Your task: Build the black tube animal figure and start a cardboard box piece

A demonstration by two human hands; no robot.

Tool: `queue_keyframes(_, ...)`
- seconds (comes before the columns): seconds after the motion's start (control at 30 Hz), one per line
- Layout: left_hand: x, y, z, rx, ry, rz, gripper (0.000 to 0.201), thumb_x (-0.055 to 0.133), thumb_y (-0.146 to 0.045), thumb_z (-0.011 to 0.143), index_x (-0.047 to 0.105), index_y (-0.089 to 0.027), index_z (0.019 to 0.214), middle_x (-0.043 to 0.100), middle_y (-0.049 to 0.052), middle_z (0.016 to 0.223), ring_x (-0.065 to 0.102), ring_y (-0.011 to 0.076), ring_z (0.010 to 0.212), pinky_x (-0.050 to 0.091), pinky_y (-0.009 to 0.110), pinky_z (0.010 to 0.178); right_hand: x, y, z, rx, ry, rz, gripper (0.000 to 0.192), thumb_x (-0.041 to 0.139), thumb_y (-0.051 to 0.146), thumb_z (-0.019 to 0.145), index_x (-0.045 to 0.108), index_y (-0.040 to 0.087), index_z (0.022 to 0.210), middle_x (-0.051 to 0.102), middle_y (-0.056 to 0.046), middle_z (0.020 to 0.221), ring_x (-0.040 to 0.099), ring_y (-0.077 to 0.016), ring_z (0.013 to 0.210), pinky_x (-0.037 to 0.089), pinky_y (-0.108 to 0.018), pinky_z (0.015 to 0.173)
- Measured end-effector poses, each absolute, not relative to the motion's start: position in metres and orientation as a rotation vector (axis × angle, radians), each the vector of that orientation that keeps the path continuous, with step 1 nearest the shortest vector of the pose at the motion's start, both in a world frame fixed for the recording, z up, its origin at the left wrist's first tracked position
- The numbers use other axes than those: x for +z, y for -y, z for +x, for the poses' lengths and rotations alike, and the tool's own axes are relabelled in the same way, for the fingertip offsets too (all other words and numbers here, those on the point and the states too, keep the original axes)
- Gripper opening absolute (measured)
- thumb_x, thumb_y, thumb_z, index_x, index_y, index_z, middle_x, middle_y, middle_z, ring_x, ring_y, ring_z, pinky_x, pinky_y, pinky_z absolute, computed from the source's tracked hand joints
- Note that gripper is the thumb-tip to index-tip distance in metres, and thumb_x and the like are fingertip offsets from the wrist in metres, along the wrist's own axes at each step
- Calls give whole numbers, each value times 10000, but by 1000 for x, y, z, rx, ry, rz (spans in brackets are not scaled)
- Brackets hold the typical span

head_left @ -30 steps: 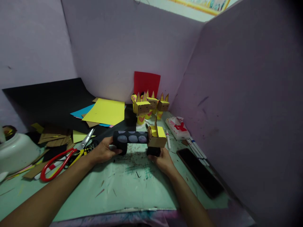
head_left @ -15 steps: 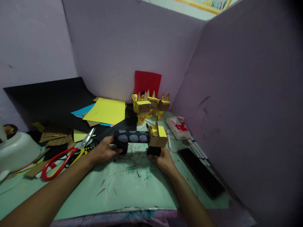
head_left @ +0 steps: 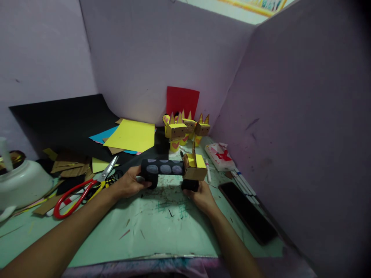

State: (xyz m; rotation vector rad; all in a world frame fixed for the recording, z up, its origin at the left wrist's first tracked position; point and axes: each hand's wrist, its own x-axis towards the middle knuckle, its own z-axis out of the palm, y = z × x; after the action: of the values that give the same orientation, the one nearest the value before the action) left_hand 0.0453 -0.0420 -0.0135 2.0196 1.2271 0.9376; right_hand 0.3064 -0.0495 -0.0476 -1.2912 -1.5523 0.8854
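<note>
hands first: your left hand (head_left: pixel 131 185) is closed around the left leg of the black paper animal (head_left: pixel 165 169), a tube body with pale grey spots, and your right hand (head_left: pixel 201 196) grips the black leg under its yellow box head (head_left: pixel 196 166). the animal stands on the green mat (head_left: pixel 150 227), just off centre toward the far side, feet touching the mat as far as you can see. taking the animal as your landmark: just behind it stand three small yellow figures (head_left: pixel 185 129) with pointed ears, and behind those a red sheet (head_left: pixel 182 100) leans on the wall. behind and left of the animal lies a yellow sheet (head_left: pixel 130 136) over black paper. left of it, near your left wrist, lie red-handled scissors (head_left: pixel 84 188), and farther left a white bowl (head_left: pixel 24 183). right of the animal lie a marker (head_left: pixel 207 171), a white packet with red print (head_left: pixel 220 156) and, nearer you, a dark phone (head_left: pixel 247 211)
</note>
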Motion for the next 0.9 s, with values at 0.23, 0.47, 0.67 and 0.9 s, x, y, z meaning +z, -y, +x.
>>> queue_keyframes(0.23, -17, 43, 46, 952, -1206, 2038, 265, 612, -237, 664, 610, -138, 909, 666, 48, 883, 605, 217, 831, 501, 319, 753, -48, 48, 308, 884, 1541, -1298, 425, 602, 137, 521, 579, 160, 945, 638, -51, 934, 566, -232, 858, 439, -317, 724)
queue_keyframes(0.47, -12, 50, 49, 1031, -1247, 2026, 342, 628, -280, 677, 596, -129, 983, 675, 65, 945, 613, 227, 871, 488, 330, 808, -44, 50, 306, 896, 1508, -1286, 392, 618, 155, 528, 563, 166, 916, 638, -33, 879, 577, -211, 822, 446, -296, 711)
queue_keyframes(0.67, -14, 52, 50, 1020, -1236, 1979, 422, 640, -277, 666, 564, -135, 1056, 673, 58, 973, 614, 222, 868, 497, 319, 777, -49, 49, 307, 915, 1508, -1299, 366, 645, 183, 522, 558, 168, 877, 642, -28, 824, 588, -210, 789, 452, -297, 696)
queue_keyframes(0.9, -17, 55, 45, 1027, -1187, 2031, 594, 660, -269, 652, 458, -163, 1201, 594, 100, 1135, 547, 268, 1038, 427, 410, 918, -49, 50, 310, 900, 1551, -1343, 327, 657, 186, 536, 582, 171, 854, 659, -44, 844, 603, -238, 805, 463, -338, 725)
